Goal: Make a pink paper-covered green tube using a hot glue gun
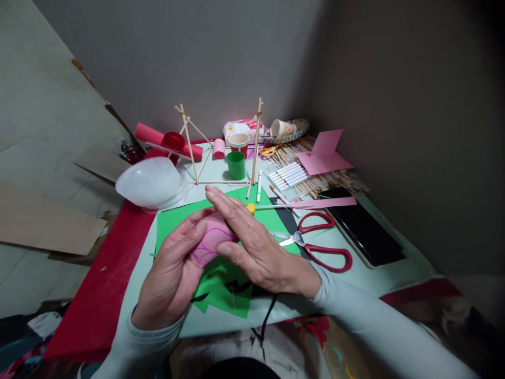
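Note:
Between my hands is a curved piece of pink paper (pixel 213 243) with purple curved lines drawn on it. My left hand (pixel 173 263) wraps round its left side, thumb resting on the face. My right hand (pixel 256 247) presses on it from the right, fingers stretched over the top and thumb against its front. Below the hands lies green paper (pixel 181 221) with cut edges. Just right of my right hand are red-handled scissors (pixel 300 239), blades apart.
A wooden stick frame (pixel 189 147) stands at the back near a green cup (pixel 236 166) and a paper cup (pixel 239 141). White plastic bowls (pixel 152 181) sit left. Markers (pixel 288 176), folded pink paper (pixel 327 158), many sticks (pixel 292 152) and a black phone (pixel 363 226) lie right.

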### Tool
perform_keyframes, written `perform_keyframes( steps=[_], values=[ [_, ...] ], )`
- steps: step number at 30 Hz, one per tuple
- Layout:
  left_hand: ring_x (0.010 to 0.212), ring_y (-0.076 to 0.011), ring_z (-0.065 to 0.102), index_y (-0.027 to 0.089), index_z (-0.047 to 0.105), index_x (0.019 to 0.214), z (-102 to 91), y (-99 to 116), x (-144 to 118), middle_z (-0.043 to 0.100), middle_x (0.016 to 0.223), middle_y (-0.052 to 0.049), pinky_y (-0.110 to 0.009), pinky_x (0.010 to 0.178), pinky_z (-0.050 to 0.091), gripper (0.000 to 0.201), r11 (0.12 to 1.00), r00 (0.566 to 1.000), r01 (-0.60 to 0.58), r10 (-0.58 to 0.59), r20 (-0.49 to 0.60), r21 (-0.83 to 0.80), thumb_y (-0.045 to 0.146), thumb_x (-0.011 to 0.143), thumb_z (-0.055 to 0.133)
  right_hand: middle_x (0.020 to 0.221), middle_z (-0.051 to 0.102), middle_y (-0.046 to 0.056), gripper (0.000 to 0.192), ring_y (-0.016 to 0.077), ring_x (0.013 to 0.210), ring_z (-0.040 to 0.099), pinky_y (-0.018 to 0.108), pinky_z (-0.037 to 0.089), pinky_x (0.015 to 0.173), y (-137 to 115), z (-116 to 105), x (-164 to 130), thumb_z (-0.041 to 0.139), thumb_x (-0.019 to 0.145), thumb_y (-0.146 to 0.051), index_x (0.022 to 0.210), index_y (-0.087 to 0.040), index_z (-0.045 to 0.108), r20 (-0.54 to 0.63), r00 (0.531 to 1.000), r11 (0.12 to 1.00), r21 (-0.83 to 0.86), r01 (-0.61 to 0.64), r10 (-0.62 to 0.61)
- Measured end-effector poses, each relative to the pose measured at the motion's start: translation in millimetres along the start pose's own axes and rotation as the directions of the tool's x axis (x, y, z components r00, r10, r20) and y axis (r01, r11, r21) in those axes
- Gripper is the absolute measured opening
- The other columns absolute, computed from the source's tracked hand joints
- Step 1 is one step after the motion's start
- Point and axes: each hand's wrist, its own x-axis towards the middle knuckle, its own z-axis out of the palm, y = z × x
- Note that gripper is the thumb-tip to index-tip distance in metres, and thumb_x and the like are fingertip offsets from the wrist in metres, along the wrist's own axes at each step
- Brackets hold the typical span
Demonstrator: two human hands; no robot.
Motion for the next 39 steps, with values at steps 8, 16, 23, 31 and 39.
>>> perform_keyframes(
  steps=[8, 16, 23, 31, 39],
  values=[
    [0.114, -0.0217, 0.073, 0.019, 0.076, 0.117, 13.4, 13.2, -2.9, 0.077, 0.121, -0.007, -0.025, 0.090, 0.063, 0.025, 0.999, 0.996, -0.013, 0.009, 0.093, 0.038, 0.019, 0.095, 0.066, 0.157, 0.052, 0.011, 0.042, 0.0185, 0.149, 0.044, 0.040, 0.033, 0.127, 2.5, -2.0, 2.6, 0.049, 0.108, -0.037, 0.147, -0.021, 0.050, -0.099, 0.976, 0.961, 0.220, -0.168, 0.193],
    [0.107, -0.0226, 0.073, 0.028, 0.054, 0.145, 9.5, 20.0, -16.8, 0.079, 0.107, -0.002, -0.032, 0.094, 0.058, 0.052, 0.840, 0.932, -0.357, 0.351, 0.091, 0.409, 0.038, 0.096, 0.069, 0.116, 0.066, 0.003, 0.028, 0.0161, 0.090, 0.061, 0.026, 0.051, 0.075, 16.7, 3.0, 7.1, 0.065, 0.096, -0.046, 0.113, -0.024, 0.066, -0.147, 0.765, 0.514, 0.816, -0.264, 0.627],
    [0.113, -0.0284, 0.066, 0.028, 0.071, 0.119, 4.9, -1.6, -12.8, 0.075, 0.125, -0.005, -0.044, 0.098, 0.048, 0.034, 0.025, 0.550, -0.669, 0.689, 0.472, 0.743, 0.027, 0.086, 0.082, 0.112, 0.072, 0.008, 0.036, 0.0224, 0.093, 0.069, 0.037, 0.060, 0.077, 23.0, 7.3, 13.0, 0.049, 0.097, -0.053, 0.114, -0.023, 0.060, -0.135, 0.742, 0.444, 0.865, -0.234, 0.656],
    [0.076, -0.0202, 0.063, 0.027, 0.078, 0.093, 4.7, 15.4, -0.4, 0.079, 0.085, 0.000, -0.036, 0.074, 0.046, 0.010, 0.051, 0.554, -0.766, 0.558, 0.618, 0.641, 0.019, 0.093, 0.073, 0.143, 0.062, 0.009, 0.038, 0.0247, 0.137, 0.053, 0.041, 0.046, 0.114, 13.0, -13.4, 0.6, 0.071, 0.093, -0.041, 0.125, -0.023, 0.061, -0.265, 0.777, 0.701, 0.649, -0.295, 0.571],
    [0.072, -0.0190, 0.059, 0.021, 0.071, 0.086, -3.0, 50.4, -4.8, 0.075, 0.079, -0.003, -0.032, 0.068, 0.044, 0.016, -0.146, 0.432, -0.875, 0.200, 0.880, 0.462, 0.016, 0.097, 0.061, 0.133, 0.065, 0.016, 0.021, 0.0238, 0.111, 0.057, 0.040, 0.049, 0.097, -28.9, -60.1, 1.9, 0.056, 0.106, -0.027, 0.122, -0.014, 0.062, 0.253, 0.950, 0.903, -0.340, 0.262, -0.180]
  ],
)
